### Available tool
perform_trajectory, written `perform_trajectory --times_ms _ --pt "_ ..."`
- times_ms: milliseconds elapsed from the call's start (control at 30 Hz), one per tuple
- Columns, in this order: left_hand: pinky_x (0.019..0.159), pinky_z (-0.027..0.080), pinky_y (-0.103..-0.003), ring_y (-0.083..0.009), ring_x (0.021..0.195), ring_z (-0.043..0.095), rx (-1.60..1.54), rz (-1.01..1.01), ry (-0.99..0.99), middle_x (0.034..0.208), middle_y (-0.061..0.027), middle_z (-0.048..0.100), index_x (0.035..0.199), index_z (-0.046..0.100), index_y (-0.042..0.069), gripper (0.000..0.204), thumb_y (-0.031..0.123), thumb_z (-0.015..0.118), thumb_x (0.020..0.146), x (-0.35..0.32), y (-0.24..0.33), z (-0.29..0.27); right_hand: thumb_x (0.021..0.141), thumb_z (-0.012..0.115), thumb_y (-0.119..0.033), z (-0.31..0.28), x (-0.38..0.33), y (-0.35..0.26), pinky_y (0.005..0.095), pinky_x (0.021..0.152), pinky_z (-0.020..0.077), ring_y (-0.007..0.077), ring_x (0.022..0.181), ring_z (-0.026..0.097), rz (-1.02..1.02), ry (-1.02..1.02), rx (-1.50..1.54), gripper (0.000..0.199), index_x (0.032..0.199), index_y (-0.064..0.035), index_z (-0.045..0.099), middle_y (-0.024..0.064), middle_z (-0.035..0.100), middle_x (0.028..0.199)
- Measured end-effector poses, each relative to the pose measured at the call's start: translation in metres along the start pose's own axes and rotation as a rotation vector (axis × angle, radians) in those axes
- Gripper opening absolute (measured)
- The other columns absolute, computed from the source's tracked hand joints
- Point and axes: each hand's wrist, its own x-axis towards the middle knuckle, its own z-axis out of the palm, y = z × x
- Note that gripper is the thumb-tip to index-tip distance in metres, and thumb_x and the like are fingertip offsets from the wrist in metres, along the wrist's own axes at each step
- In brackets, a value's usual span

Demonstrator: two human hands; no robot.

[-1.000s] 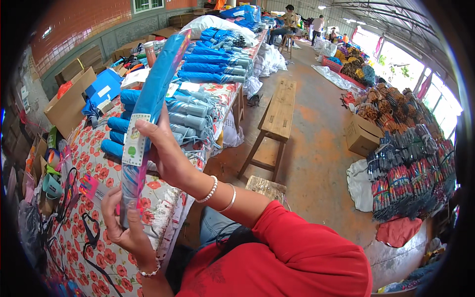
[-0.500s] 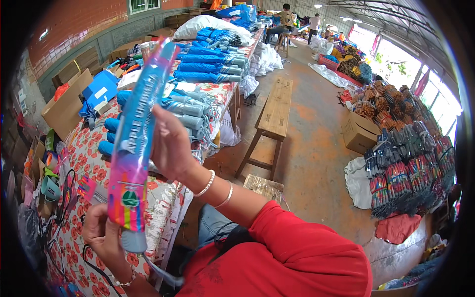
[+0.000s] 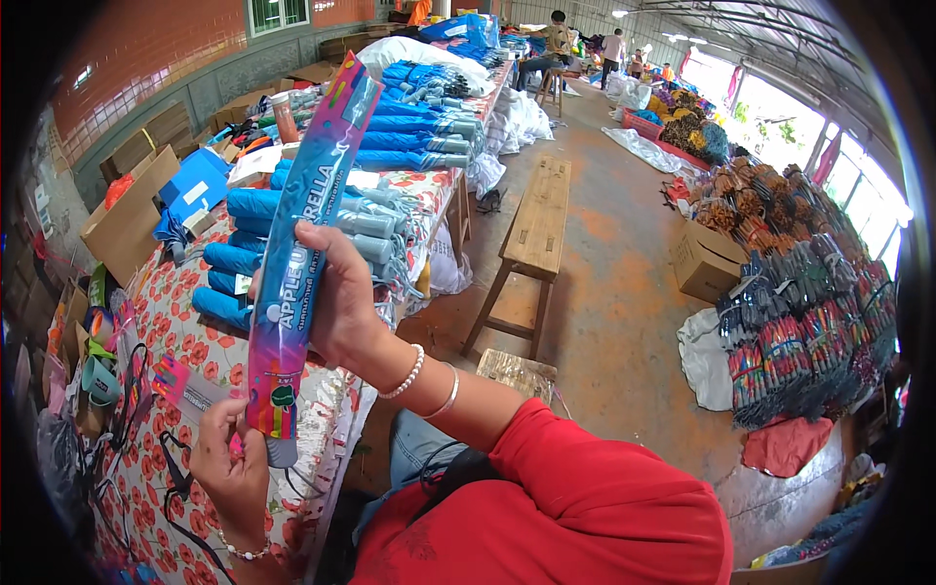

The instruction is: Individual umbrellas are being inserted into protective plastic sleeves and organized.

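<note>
My right hand (image 3: 343,307) is wrapped round the middle of a folded umbrella (image 3: 317,210) in a glossy blue, pink and purple printed sleeve. The umbrella is held tilted above the table, its grey handle end (image 3: 282,451) sticking out at the bottom. Beside that lower end is my left hand (image 3: 232,456), its fingers curled and pinched together near the sleeve's edge. A speck of pink shows between them, too small to name. Just past those fingers a flat pink and grey printed sleeve (image 3: 191,392) lies on the flowered tablecloth (image 3: 161,336).
Blue folded umbrellas (image 3: 409,132) with grey handles lie in rows on the table. Cardboard boxes (image 3: 132,210) stand at its left side. Right of the table are a wooden bench (image 3: 538,219), an open carton (image 3: 707,261) and piled umbrella bundles (image 3: 790,341). Other people (image 3: 553,49) are far back.
My right hand's grip shows lower on the sleeve, and the umbrella has shifted slightly right and stands more upright. My left hand has moved a little right and down, off the sleeve's lower end.
</note>
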Motion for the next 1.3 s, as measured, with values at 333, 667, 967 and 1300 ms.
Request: perform_trajectory --times_ms 333,667,967,1300 --pt "0.072 0.047 -0.034 -0.0279 0.079 0.060 0.120 0.283 -0.010 0.084 -0.0121 0.060 0.090 0.056 0.000 0.016 -0.009 0.056 0.076 0.011 0.010 -0.009 0.079 0.055 -0.042 0.000 0.001 -0.001 0.0418 0.061 0.0519 0.0272 0.062 0.061 0.046 0.108 0.166 0.041 0.087 -0.0021 0.053 0.0170 0.060 0.072" --pt "0.069 0.048 -0.033 -0.0282 0.076 0.062 0.279 0.249 0.003 0.088 -0.0144 0.063 0.092 0.057 -0.001 0.021 -0.010 0.058 0.073 0.006 0.014 0.002 0.080 0.055 -0.039 -0.010 -0.003 -0.006 0.0418 0.063 0.0528 0.0282 0.065 0.062 -0.033 0.113 0.123 0.039 0.088 -0.0006 0.052 0.0180 0.060 0.073" --pt "0.071 0.051 -0.035 -0.0297 0.078 0.063 0.130 0.286 0.054 0.088 -0.0159 0.063 0.094 0.059 -0.003 0.018 -0.002 0.063 0.076 -0.001 0.014 0.016 0.078 0.055 -0.038 -0.037 0.012 -0.001 0.0431 0.058 0.0531 0.0284 0.064 0.062 -0.018 0.137 0.054 0.040 0.089 0.0006 0.052 0.0187 0.060 0.072" --pt "0.064 0.052 -0.030 -0.0217 0.075 0.066 0.106 0.240 0.072 0.087 -0.0125 0.065 0.097 0.061 0.002 0.019 -0.001 0.060 0.078 -0.021 -0.004 0.015 0.078 0.061 -0.031 -0.044 0.008 -0.002 0.0538 0.081 0.0446 0.0364 0.089 0.058 -0.162 0.333 -0.207 0.044 0.109 -0.0010 0.053 0.0213 0.059 0.102"
